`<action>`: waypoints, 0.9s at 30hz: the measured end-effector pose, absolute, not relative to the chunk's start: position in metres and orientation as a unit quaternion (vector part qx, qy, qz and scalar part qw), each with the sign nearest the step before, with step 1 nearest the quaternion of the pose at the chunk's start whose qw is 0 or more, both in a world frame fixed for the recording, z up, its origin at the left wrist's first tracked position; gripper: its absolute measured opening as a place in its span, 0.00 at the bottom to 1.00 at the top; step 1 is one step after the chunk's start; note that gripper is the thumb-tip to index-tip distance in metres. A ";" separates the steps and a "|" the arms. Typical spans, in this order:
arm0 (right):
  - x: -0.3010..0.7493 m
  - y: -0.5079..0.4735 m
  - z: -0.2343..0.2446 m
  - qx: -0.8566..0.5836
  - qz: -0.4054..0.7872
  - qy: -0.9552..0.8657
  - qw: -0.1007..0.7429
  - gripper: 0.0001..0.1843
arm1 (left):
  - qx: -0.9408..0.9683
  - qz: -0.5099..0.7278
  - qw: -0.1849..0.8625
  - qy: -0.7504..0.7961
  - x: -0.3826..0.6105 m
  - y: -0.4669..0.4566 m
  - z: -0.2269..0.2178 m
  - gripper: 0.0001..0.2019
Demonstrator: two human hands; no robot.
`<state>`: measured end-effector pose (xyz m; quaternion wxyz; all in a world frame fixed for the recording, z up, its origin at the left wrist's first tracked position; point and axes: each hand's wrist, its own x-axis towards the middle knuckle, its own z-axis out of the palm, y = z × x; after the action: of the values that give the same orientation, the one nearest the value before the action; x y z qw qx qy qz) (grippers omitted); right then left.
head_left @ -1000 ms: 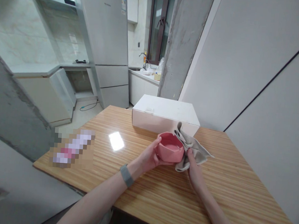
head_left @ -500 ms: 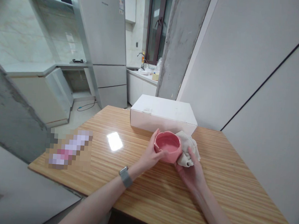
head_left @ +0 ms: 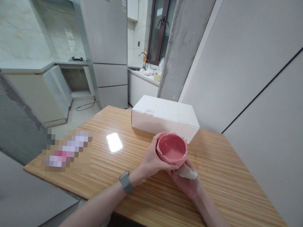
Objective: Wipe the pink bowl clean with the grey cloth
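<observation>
A pink bowl with a wavy, notched rim is held above the wooden table, tipped slightly so its inside shows. My left hand grips its left side, thumb along the front and fingers round the back. Under the bowl's right side is my right hand, palm up, with a pale cloth in it pressed against the underside. Most of the cloth and the right fingertips are hidden behind the bowl. A watch with a grey band is on my left wrist.
Just behind the bowl a white box lies on the table. A blurred-out purple and pink item rests at the table's left. Beyond stand a fridge, a sink counter and a concrete pillar.
The cloth has gone from the bowl's right side to beneath it, carried by my right hand. The bowl is turned and tilted a little, and my left thumb reaches farther along its front.
</observation>
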<state>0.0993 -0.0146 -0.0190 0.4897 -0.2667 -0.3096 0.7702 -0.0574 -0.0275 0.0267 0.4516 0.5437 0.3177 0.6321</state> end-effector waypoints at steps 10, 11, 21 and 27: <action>0.090 -0.019 0.001 -0.279 0.718 -0.357 0.529 0.20 | 0.502 0.669 0.385 0.390 -0.056 -0.025 0.027 0.49; 0.090 -0.019 0.001 -0.287 0.701 -0.359 0.545 0.21 | 0.510 0.665 0.380 0.392 -0.057 -0.024 0.026 0.49; 0.103 -0.010 -0.017 -0.412 0.556 -0.325 0.645 0.18 | 0.580 0.565 0.459 0.365 -0.052 -0.025 0.013 0.43; 0.097 -0.014 -0.011 -0.380 0.569 -0.320 0.655 0.18 | 0.459 0.575 0.551 0.393 -0.052 -0.016 0.002 0.36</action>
<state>0.0970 -0.0138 -0.0109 0.6549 -0.3801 -0.3202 0.5693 -0.0520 -0.0164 0.0021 0.5509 0.4594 0.3928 0.5755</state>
